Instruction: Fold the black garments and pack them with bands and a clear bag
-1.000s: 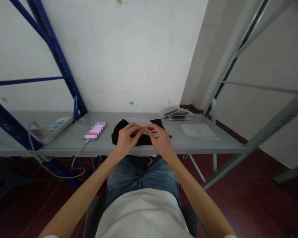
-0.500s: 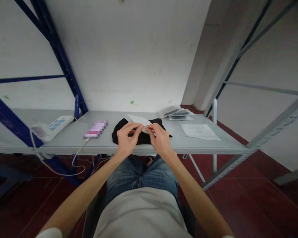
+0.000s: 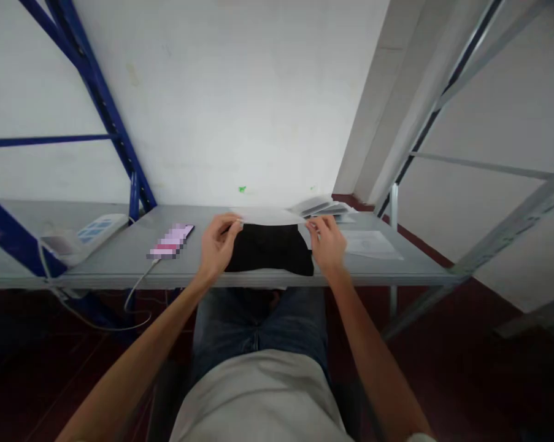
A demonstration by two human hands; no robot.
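The left hand (image 3: 218, 247) and right hand (image 3: 327, 245) each pinched one end of a clear bag (image 3: 270, 216), apparently thin plastic. It lay over a black cloth (image 3: 270, 248) on the grey table (image 3: 120, 264), between both hands.

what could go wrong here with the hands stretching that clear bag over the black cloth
The left hand and right hand pinch only the far corners of the thin clear bag, so it could slip or tear. The black cloth lies close to the table's front edge; a tug might drag it off. The phone and its cable sit near the left elbow's path.
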